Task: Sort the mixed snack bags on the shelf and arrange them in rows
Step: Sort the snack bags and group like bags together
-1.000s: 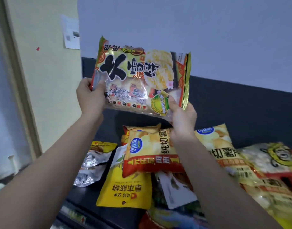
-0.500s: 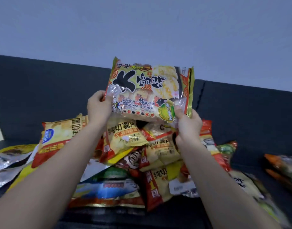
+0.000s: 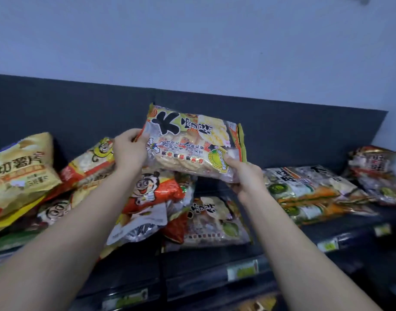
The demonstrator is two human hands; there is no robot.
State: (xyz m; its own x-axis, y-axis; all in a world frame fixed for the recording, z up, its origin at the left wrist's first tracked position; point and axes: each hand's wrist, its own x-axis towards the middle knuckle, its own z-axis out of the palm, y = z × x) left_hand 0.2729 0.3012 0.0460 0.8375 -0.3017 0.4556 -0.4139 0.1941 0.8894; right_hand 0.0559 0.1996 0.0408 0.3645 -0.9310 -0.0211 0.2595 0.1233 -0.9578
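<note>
The rice cracker bag (image 3: 192,144) looks light, crinkly and slick, and its crackers are probably brittle, so gripping the edges without squeezing suits it. It hangs between the hands: the left hand (image 3: 130,151) pinches its left edge, and the right hand (image 3: 246,178) clasps its lower right corner. The bag is held above the shelf (image 3: 215,261), over a matching bag (image 3: 212,221) lying there.

The rice-cracker bag (image 3: 192,144) hangs above the shelf (image 3: 134,270), left hand (image 3: 129,149) at its left edge, right hand (image 3: 246,178) under its right corner. A heap of bags (image 3: 152,194) lies below-left, a flat stack (image 3: 309,189) right.
</note>
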